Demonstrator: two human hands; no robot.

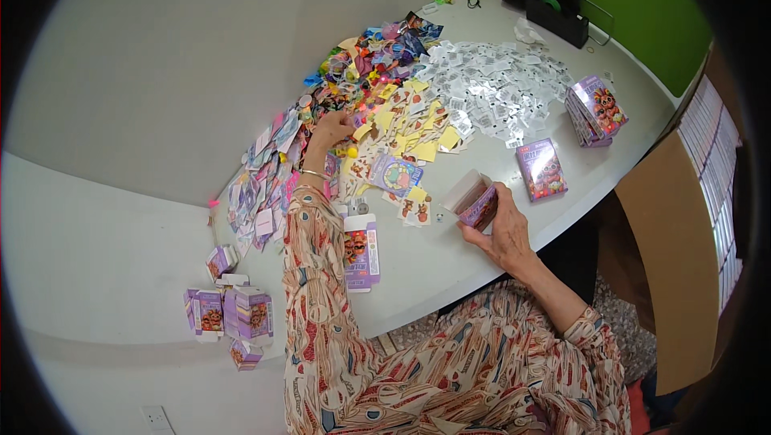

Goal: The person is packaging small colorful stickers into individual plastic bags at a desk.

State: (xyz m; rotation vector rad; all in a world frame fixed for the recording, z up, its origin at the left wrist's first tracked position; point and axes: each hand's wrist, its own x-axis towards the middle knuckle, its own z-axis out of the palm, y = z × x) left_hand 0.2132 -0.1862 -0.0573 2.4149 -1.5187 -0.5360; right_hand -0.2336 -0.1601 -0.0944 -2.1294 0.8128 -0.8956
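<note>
My right hand (507,236) grips a small purple carton (479,212) near the front of the table, tilted, with its top flaps standing open. My left hand (334,126) is stretched out over the heap of small colourful toys (368,65), beside the yellow and white sticker sheets (414,126). Its fingers are drawn together downward at the heap's edge, and what they hold, if anything, is too small to make out. Below the left forearm lies a flat purple carton (363,254), partly covered by the sleeve. A round-patterned purple card (395,175) rests between the hands.
A heap of small white printed packets (498,85) spreads toward the back. Closed cartons stand in a stack (597,110), and one lies alone (541,170). Folded pastel papers (261,182) and several opened cartons (249,310) are at left. A tape dispenser (556,21) and large cardboard box (675,250) are right.
</note>
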